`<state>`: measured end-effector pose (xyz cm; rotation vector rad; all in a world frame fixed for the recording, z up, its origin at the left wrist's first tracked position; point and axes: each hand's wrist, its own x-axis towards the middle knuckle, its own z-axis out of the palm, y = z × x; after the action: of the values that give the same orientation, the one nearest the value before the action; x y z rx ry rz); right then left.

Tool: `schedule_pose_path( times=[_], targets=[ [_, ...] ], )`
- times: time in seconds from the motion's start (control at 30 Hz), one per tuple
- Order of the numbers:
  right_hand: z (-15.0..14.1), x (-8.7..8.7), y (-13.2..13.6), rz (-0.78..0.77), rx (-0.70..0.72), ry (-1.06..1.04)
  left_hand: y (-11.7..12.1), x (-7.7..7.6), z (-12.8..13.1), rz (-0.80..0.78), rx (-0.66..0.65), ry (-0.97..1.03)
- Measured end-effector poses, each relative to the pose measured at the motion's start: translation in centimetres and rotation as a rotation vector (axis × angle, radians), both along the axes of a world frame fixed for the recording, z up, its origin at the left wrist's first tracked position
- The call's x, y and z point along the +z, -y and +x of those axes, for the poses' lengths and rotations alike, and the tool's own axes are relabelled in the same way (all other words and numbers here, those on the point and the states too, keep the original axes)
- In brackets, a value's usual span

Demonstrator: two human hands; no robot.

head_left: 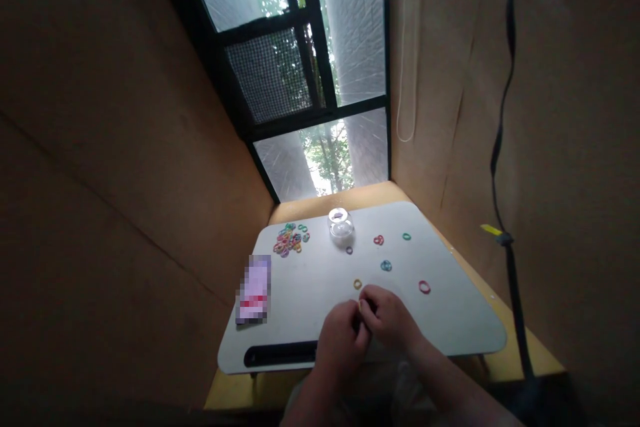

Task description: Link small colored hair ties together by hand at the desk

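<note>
Over the front of the white table, my left hand [344,333] and my right hand [390,317] meet with curled fingers pinched together. A tiny yellowish bit shows between the fingertips; the rest of whatever they hold is hidden. Just beyond them lies a yellow hair tie [357,284]. Farther back are a purple hair tie [349,250], a red cluster of hair ties [379,240] and a blue cluster [386,265]. A green hair tie [407,236] and a pink one [424,287] rest to the right.
Many-coloured hair ties lie in a pile [287,240] at the back left. A clear round container [341,223] stands at the back of the white table [310,300]. At left is a blurred-out purple packet [255,287]. A black slot [280,353] runs along the front edge; a dark strap [510,293] hangs right.
</note>
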<state>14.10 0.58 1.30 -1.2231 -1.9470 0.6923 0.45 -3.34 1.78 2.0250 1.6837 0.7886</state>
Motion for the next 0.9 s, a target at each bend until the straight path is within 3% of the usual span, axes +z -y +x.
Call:
schedule_pose_path(
  times=[0.3,0.9],
  targets=[
    [-0.2,0.2,0.5,0.019,-0.013,0.001,0.5,0.1,-0.3,0.05,-0.011,0.015],
    [-0.6,-0.9,0.9,0.076,-0.033,0.04,1.2,-0.5,-0.8,0.11,0.018,-0.013]
  ],
)
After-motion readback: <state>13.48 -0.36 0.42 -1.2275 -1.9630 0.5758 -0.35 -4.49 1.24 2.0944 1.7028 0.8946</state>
